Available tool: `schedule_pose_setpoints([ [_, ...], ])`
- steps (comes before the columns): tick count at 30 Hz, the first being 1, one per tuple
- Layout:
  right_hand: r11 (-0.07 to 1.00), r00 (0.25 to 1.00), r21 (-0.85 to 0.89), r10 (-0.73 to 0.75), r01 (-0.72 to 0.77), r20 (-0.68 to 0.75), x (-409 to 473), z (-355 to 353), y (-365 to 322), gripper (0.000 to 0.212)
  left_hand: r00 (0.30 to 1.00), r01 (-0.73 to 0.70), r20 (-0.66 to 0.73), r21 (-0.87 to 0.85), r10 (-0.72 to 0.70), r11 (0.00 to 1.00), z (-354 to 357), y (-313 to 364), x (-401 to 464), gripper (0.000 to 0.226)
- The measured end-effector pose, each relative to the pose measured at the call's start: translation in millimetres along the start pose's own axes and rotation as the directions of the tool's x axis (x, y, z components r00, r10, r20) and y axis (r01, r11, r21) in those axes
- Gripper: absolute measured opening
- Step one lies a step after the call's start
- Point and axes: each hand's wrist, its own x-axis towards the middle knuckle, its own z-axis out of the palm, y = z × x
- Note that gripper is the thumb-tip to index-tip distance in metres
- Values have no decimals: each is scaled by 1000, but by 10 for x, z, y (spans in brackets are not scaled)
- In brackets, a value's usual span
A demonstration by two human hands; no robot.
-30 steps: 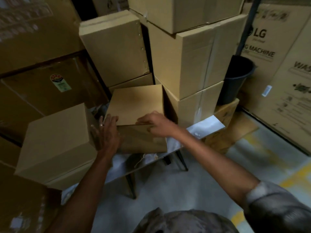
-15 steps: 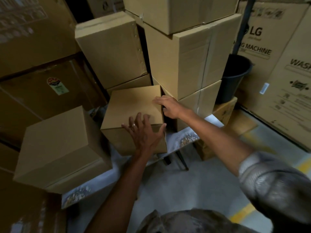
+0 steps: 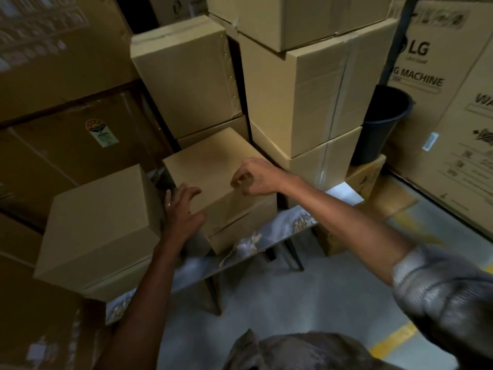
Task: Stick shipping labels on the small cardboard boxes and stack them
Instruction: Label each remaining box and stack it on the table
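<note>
A plain, matte cardboard box [image 3: 213,166] sits on the tabletop [image 3: 344,192]. The left hand [image 3: 181,212] presses spread fingers against its left corner; the right hand [image 3: 256,177] hovers curled above its top, whether pinching anything I cannot tell.

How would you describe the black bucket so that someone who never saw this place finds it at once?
Start at the tall carton printed LG on the right. Just to its left, beside the stack of plain boxes, a black bucket stands on a low carton. It is the only dark, round thing among square brown cartons.
</note>
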Motion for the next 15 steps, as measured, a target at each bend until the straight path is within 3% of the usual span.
schedule_pose_setpoints([
  [3,997,999,-74,31,-30,13,86,82,-17,86,995,82,59,-49,-79,995,-19,85,-55,65],
  [5,975,999,-217,42,-48,-32,103,194,4,102,992,105,81,-72,-99,992,23,228,-62,66],
  [8,905,997,-424,-18,-15,-73,67,399,42,105,992,120,59,-79,-115,990,220,273,-64,60],
  [15,928,957,-369,-66,-45,-283,-391,730,99,106,961,-116,-256,-33,104,993,564,327,-501,56],
])
